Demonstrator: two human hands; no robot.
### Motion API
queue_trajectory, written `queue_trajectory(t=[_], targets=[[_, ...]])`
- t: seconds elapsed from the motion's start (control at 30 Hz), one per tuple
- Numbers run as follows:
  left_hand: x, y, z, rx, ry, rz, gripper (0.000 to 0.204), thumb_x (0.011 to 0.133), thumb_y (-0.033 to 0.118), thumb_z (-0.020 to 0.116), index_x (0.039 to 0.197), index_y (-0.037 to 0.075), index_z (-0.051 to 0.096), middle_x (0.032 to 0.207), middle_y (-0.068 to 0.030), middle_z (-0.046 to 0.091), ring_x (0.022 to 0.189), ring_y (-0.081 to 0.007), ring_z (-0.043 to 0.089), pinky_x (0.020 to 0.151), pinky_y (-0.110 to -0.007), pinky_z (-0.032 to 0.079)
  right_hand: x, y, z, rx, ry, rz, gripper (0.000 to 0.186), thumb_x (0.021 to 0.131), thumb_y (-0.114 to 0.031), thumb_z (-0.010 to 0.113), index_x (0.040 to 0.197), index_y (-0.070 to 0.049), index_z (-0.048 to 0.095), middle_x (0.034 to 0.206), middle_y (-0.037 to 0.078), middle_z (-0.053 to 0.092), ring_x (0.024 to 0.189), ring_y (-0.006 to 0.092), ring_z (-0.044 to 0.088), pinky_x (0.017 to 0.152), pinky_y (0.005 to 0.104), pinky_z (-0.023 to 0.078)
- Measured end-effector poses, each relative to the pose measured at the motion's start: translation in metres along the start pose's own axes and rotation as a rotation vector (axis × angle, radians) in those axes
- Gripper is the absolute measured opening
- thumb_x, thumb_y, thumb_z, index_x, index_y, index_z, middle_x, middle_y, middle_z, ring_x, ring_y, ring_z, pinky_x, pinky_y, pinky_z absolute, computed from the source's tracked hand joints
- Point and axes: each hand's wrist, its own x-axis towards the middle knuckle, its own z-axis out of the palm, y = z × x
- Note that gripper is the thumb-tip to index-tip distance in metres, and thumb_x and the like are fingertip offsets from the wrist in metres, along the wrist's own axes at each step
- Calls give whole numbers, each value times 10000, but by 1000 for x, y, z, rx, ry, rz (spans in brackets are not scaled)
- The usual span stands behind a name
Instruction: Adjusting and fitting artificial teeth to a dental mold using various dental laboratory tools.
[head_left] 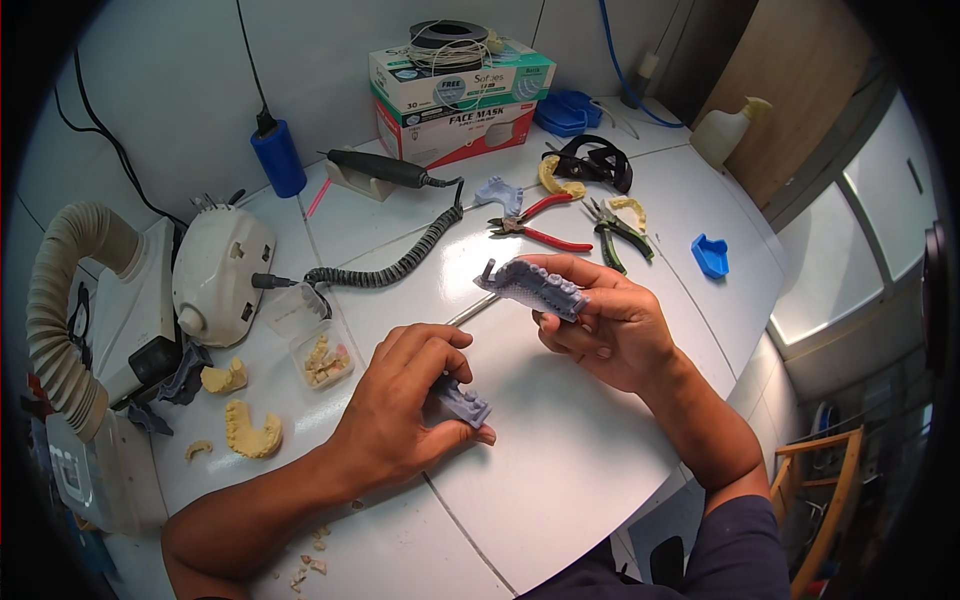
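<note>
My right hand (625, 325) is raised above the white tabletop, its fingers and thumb closed on a grey dental model (535, 288). That model is tilted; a row of teeth, a mesh-textured base and a short peg at its left end show. Lower and to the left, my left hand (390, 405) grips another grey-blue dental model (462, 403), partly hidden under the palm and fingers. A thin metal rod (470, 310) lies on the table between the two hands, one end covered by the right-hand model.
Cutters with red handles (550, 240), green-handled pliers (618, 235) and a handpiece (378, 168) on a coiled cord lie behind my hands. At left are a yellow dental cast (252, 430), a clear box (325, 362) of pieces, a white control unit (225, 270) and a ribbed hose (60, 310).
</note>
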Motion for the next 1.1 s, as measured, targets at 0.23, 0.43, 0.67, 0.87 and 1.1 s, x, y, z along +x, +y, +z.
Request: queue_trajectory(t=[0.23,0.43,0.67,0.87,1.1], targets=[[0,1,0,-31,3,16,471,713,116,956,1093,45,687,1138,-100,732,1123,-305,651,938,-397,546,1,3,-3,-96,-81,-70,565,1072,-246,579,1583,-21,488,1006,115,686,538,34,361,545,203,303],[-2,-3,2,-75,19,45,441,764,-1,874,1181,46,738,1178,-101,755,1174,-301,667,994,-395,553,0,4,5,-137,-27,-74,550,1086,-254,583,1583,-35,502,1013,94,652,561,34,357,567,202,311],[0,-1,2,29,78,113,432,761,-40,854,1166,85,769,1195,-76,738,1198,-332,661,1033,-435,545,-2,3,5,-171,-22,-90,541,1093,-260,578,1577,-26,514,975,59,643,566,32,361,570,199,309],[-4,-2,6,-90,90,113,423,726,-23,901,1113,105,788,1075,-69,682,1117,-290,670,950,-410,576,-6,2,15,-306,-57,-47,556,1059,-225,664,1537,30,538,1274,142,699,679,0,465,617,165,396],[-2,0,4,-12,122,168,426,718,25,928,1111,97,783,1073,-75,677,1053,-272,668,834,-403,576,-6,7,18,-455,-65,-102,579,1036,-184,712,1551,10,531,1340,148,672,860,9,546,660,152,429]])
